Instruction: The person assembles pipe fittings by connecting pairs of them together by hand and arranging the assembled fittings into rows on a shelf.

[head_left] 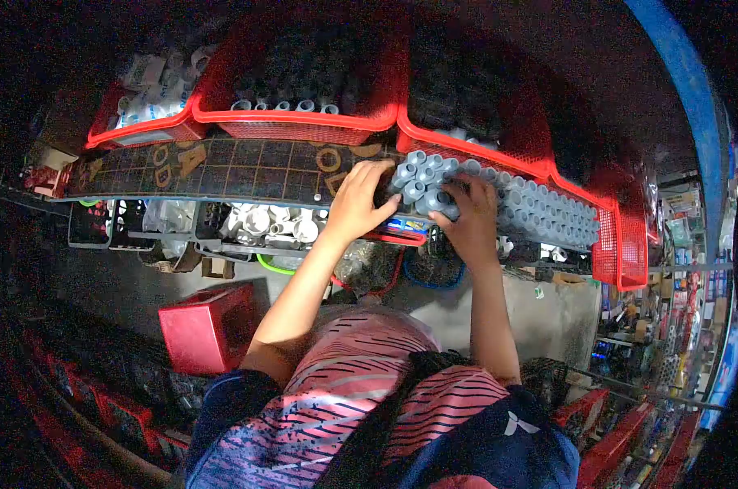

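Note:
Grey plastic pipe fittings (422, 173) stand stacked in rows, their round mouths facing me, at the right part of the shelf. At the left end of this stack is my left hand (359, 196), its thumb and fingers spread and the tips at the outermost fittings. My right hand (473, 216) bends its fingers over the front of the stack, thumb and fingers around a grey pipe fitting (439, 200). Farther right, more grey fittings (548, 213) continue in a tight block. Part of the stack is hidden behind my right fingers.
Red plastic baskets (304, 121) line the back of the shelf, some holding pipe fittings. A dark printed board (247, 169) covers the shelf at left. Black crates (129, 224) with white fittings (271, 224) sit below its edge. A red metal box (206, 326) stands lower left.

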`<state>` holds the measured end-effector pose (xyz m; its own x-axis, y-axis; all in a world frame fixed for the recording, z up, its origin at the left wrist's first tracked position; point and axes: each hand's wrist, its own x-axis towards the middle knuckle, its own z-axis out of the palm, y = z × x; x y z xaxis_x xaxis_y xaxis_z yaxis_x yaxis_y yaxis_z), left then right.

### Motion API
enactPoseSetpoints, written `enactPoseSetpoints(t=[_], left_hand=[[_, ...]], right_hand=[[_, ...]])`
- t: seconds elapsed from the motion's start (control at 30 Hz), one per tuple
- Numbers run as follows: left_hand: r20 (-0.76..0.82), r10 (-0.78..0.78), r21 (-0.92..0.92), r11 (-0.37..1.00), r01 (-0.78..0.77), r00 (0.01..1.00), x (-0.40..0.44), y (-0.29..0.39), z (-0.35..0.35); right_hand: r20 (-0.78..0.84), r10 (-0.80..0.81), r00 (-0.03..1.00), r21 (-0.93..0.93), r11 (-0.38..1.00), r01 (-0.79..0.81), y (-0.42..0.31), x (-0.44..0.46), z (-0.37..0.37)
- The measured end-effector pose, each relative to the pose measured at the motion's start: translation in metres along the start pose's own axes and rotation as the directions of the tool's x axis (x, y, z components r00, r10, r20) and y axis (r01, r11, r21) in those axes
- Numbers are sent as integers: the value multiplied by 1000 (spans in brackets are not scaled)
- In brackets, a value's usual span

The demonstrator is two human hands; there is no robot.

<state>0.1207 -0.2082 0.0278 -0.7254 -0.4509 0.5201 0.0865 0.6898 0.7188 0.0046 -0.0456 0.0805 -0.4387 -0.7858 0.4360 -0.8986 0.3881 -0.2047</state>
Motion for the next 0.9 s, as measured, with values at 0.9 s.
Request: enactPoseSetpoints(t=[0.9], left_hand=[[29, 90, 166, 982, -94, 995, -1, -3, 7]], right_hand=[[-34, 69, 997, 18, 998, -68, 5, 0, 10]])
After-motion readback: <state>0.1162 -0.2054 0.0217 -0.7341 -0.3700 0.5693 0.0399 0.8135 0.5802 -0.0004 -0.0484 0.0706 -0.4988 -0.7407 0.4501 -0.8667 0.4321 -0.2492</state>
